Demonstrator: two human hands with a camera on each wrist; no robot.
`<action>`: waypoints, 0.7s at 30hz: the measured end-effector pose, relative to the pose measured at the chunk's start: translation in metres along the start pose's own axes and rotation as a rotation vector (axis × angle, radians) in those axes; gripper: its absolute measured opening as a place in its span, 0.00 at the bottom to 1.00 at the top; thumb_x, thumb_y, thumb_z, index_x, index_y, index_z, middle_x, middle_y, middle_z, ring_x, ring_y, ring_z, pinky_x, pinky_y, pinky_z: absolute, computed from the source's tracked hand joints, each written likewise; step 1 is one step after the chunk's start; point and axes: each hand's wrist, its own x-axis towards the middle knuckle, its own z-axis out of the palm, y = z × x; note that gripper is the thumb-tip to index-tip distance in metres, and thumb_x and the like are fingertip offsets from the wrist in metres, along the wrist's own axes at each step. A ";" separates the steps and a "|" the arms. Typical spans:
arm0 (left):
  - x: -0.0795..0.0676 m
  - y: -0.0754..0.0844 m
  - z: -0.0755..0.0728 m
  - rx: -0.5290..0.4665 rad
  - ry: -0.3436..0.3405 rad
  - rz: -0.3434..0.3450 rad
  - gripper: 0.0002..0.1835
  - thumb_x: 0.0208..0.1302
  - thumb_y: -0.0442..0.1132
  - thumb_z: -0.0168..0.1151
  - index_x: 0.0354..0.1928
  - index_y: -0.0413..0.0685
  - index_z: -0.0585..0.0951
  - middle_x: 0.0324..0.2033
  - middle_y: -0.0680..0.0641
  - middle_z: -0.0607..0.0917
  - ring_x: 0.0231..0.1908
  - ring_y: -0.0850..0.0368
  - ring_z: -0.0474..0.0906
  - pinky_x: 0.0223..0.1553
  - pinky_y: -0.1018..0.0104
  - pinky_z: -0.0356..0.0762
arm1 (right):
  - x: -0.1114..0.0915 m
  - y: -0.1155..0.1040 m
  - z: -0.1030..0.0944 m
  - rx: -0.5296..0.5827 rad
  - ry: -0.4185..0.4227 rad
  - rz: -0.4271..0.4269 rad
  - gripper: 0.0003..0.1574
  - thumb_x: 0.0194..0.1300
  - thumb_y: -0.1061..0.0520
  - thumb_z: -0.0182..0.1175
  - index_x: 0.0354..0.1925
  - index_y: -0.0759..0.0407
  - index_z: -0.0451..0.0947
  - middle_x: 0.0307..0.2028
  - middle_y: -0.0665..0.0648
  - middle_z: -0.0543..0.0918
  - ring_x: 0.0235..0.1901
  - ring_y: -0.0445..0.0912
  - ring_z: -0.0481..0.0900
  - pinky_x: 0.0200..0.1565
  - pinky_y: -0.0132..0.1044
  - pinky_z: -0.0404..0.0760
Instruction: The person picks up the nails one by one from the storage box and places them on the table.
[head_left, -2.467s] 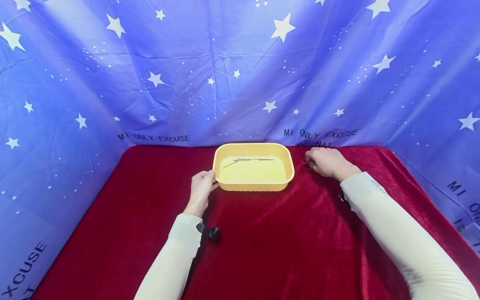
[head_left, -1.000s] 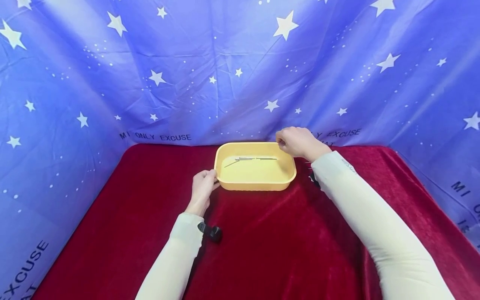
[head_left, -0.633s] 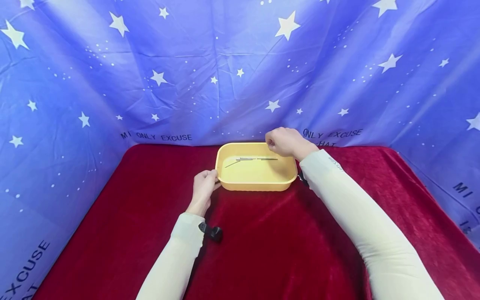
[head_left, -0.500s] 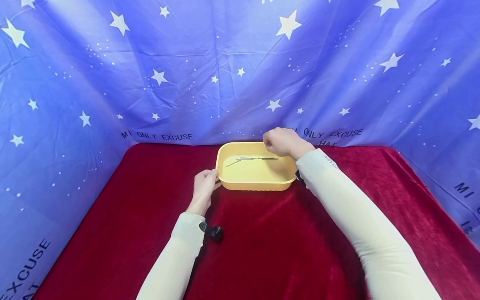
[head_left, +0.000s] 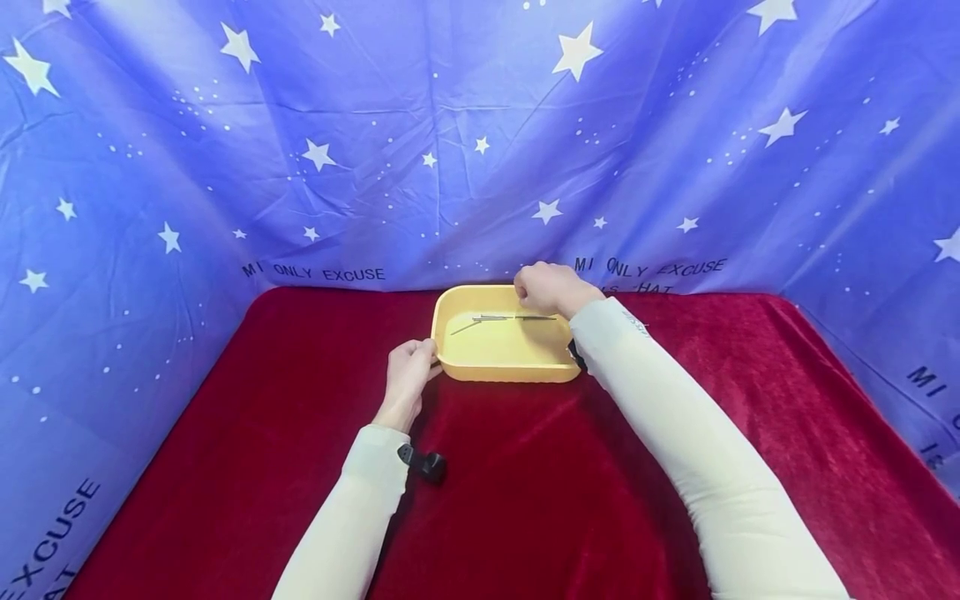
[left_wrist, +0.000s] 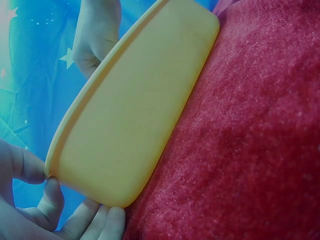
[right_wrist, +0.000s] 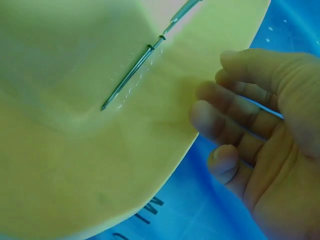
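A yellow plastic basin stands near the back of the table. Several thin metal nails lie inside it; in the right wrist view one dark, pointed nail shows clearly. My left hand pinches the basin's left end, thumb and forefinger at the rim and the other fingers low against the wall. Over the back right rim is my right hand, with loosely bent fingers and nothing between them in the right wrist view.
Dark red velvet cloth covers the table. Blue curtain with white stars hangs close behind the basin and along both sides. A black wrist camera sits on my left cuff.
My right hand has moved left, from the cloth right of the basin to its back rim, dipping slightly at the end. The left hand keeps its grip; the nails inside look unchanged.
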 end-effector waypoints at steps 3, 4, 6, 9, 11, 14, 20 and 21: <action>0.000 0.000 0.000 0.001 0.004 0.002 0.08 0.53 0.33 0.50 0.19 0.42 0.67 0.28 0.44 0.72 0.37 0.54 0.76 0.46 0.58 0.81 | 0.003 -0.004 0.000 -0.013 -0.016 0.011 0.12 0.53 0.62 0.52 0.18 0.52 0.64 0.19 0.51 0.65 0.25 0.46 0.66 0.27 0.40 0.67; 0.000 0.000 0.000 0.001 0.003 0.002 0.08 0.53 0.33 0.50 0.19 0.43 0.67 0.28 0.44 0.72 0.37 0.54 0.76 0.46 0.58 0.81 | 0.004 -0.005 0.000 -0.018 -0.017 0.013 0.12 0.53 0.62 0.52 0.17 0.51 0.63 0.19 0.51 0.65 0.24 0.46 0.66 0.27 0.39 0.67; 0.001 0.000 0.000 0.001 0.001 0.003 0.08 0.53 0.33 0.50 0.19 0.43 0.67 0.29 0.43 0.73 0.38 0.53 0.76 0.46 0.57 0.81 | 0.007 -0.008 0.000 -0.037 -0.014 0.017 0.13 0.52 0.63 0.52 0.17 0.51 0.63 0.19 0.51 0.64 0.24 0.46 0.65 0.27 0.39 0.67; 0.001 0.000 0.000 -0.002 -0.003 -0.002 0.08 0.54 0.33 0.50 0.20 0.42 0.67 0.30 0.43 0.74 0.39 0.52 0.77 0.46 0.57 0.81 | 0.011 -0.010 0.001 -0.059 -0.029 0.027 0.13 0.52 0.63 0.51 0.17 0.51 0.62 0.20 0.52 0.64 0.25 0.46 0.65 0.27 0.40 0.67; 0.000 0.001 0.000 -0.007 -0.007 -0.007 0.07 0.54 0.33 0.50 0.21 0.40 0.68 0.31 0.43 0.74 0.41 0.51 0.78 0.47 0.58 0.81 | 0.014 -0.012 0.003 -0.079 -0.037 0.038 0.11 0.54 0.63 0.51 0.18 0.53 0.65 0.22 0.53 0.67 0.26 0.47 0.67 0.29 0.42 0.70; 0.000 0.001 0.000 -0.009 -0.001 -0.012 0.07 0.53 0.33 0.50 0.21 0.40 0.68 0.30 0.43 0.74 0.40 0.51 0.78 0.47 0.58 0.81 | 0.018 -0.014 0.005 -0.111 -0.047 0.044 0.08 0.57 0.64 0.50 0.25 0.56 0.72 0.27 0.56 0.76 0.32 0.50 0.75 0.35 0.47 0.77; 0.000 0.001 -0.001 -0.002 -0.001 -0.009 0.07 0.53 0.33 0.50 0.21 0.40 0.68 0.28 0.44 0.72 0.38 0.53 0.77 0.46 0.58 0.81 | 0.020 -0.019 0.006 -0.210 -0.065 0.053 0.13 0.62 0.62 0.50 0.42 0.59 0.79 0.41 0.62 0.82 0.43 0.57 0.80 0.43 0.53 0.80; 0.000 0.001 -0.001 -0.002 -0.003 -0.008 0.07 0.54 0.33 0.50 0.22 0.39 0.68 0.29 0.43 0.72 0.39 0.52 0.77 0.46 0.58 0.81 | 0.020 -0.020 0.007 -0.223 -0.070 0.054 0.13 0.63 0.62 0.50 0.42 0.60 0.79 0.41 0.62 0.82 0.43 0.57 0.80 0.43 0.53 0.80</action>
